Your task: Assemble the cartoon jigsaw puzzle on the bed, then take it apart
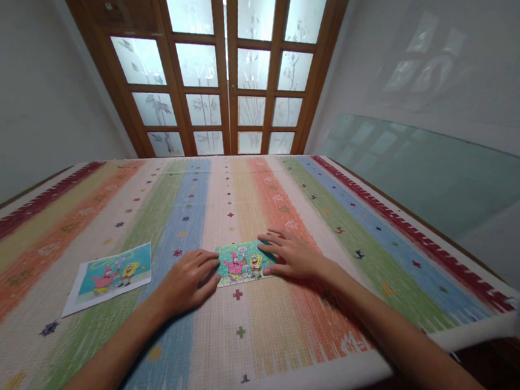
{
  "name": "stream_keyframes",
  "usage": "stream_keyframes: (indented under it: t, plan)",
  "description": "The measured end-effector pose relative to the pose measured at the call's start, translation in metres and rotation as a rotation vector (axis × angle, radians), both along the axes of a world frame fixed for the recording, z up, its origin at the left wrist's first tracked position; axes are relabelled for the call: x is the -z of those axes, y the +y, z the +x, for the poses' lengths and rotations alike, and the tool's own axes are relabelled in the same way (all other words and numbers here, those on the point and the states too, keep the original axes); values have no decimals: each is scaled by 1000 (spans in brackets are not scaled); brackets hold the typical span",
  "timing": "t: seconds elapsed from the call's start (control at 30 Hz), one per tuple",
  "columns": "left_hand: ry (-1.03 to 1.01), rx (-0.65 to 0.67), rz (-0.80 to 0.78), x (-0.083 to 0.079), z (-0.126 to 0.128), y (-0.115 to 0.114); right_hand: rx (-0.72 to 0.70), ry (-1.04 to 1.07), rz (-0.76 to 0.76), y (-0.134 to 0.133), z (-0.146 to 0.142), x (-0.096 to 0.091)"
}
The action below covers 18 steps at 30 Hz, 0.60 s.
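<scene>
Tall brown wooden double doors fill the far end, their frosted panes etched with bamboo and leafy plants, daylight glowing through. A plain grey-white left wall stands opposite a right wall of similar tone, which carries glossy window reflections above a pale green, round-cornered panel. A table wears a striped cloth in red, yellow, orange, green and blue.

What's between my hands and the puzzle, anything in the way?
Nothing visible: the left hand is at the puzzle's left edge, and the right hand overlaps its right end. The picture lies off to the left.
</scene>
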<state>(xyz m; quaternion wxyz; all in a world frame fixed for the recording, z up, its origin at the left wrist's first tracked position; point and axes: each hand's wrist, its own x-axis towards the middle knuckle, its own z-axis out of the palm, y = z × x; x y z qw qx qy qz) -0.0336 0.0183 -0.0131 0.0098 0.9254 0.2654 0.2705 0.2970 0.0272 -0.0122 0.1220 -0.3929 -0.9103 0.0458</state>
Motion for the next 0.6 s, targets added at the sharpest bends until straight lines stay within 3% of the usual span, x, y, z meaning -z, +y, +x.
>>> stream_keyframes:
  t: [0.33, 0.6]
  plan:
    - [2, -67, 9, 8, -2, 4, 21, -15, -6, -4, -7, 2]
    - [-110, -142, -80, 14, -3, 9, 38, 52, -60, -8, -16, 7]
